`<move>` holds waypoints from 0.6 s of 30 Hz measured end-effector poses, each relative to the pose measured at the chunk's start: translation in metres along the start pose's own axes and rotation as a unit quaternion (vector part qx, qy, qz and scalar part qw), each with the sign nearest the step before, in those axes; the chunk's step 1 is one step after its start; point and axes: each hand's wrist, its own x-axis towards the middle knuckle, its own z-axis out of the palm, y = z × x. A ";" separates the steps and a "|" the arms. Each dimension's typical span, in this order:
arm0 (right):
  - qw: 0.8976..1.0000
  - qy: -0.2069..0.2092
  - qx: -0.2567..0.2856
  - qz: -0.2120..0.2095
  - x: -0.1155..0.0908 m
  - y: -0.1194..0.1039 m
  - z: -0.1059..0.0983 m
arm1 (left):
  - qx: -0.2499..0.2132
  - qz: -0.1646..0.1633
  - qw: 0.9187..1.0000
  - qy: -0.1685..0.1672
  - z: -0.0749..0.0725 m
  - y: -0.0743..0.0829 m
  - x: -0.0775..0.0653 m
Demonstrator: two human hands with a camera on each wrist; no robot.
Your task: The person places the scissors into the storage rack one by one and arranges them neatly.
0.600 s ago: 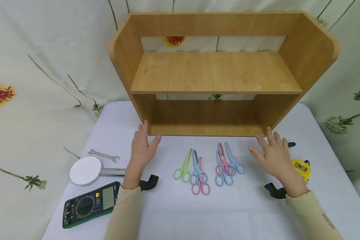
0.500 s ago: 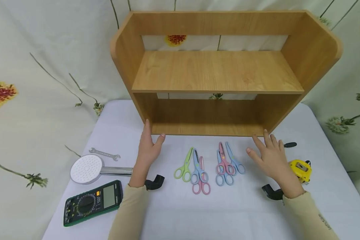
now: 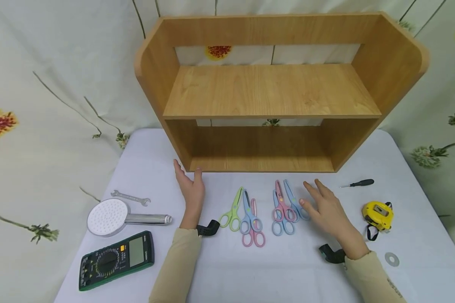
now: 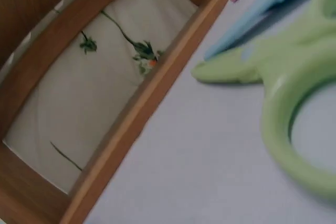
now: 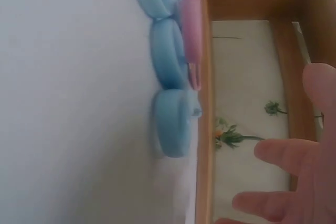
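Hovering near the front left corner of a light-brown, two-tier wooden shelf point(image 3: 271, 90), the person's left hand point(image 3: 192, 191) is holding nothing; its grip is hanging released, the thumb standing apart from the fingers beside the shelf's front edge. Whether the fingertips are touching the wood, I cannot tell. The right hand point(image 3: 326, 212) is also holding nothing, its grip released and its fingers spreading beside the scissors.

On the white-covered surface point(image 3: 258, 277), six scissors are lying between the hands in two groups, in front of the shelf. In the left group, light-green plastic scissors point(image 3: 236, 203) are resting beside pale-blue scissors with a dark blade point(image 3: 249, 212), which are partly covering pink plastic scissors point(image 3: 254, 205). In the right group, pink scissors with round handles point(image 3: 282, 200) are lying over pale-blue plastic scissors point(image 3: 283, 220), while outer pale-blue scissors point(image 3: 293, 201) are lying nearest the right hand.

Left of the left arm, a silver metal wrench point(image 3: 130, 196), a round white shower head with a chrome handle point(image 3: 108, 217) and a black-and-green multimeter point(image 3: 115, 261) are resting. On the right, a black-handled screwdriver point(image 3: 362, 183), a yellow tape measure point(image 3: 378, 214) and a flat grey ring point(image 3: 388, 256) are lying.
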 end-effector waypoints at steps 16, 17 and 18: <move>0.998 0.013 0.055 0.027 -0.008 -0.001 0.026 | -0.066 0.034 0.992 0.103 -0.001 -0.028 0.032; 0.998 0.014 0.054 0.026 -0.008 -0.001 0.027 | -0.062 0.034 0.992 0.105 -0.001 -0.029 0.034; 0.998 0.015 0.056 0.025 -0.007 -0.001 0.028 | -0.061 0.035 0.992 0.105 -0.001 -0.029 0.037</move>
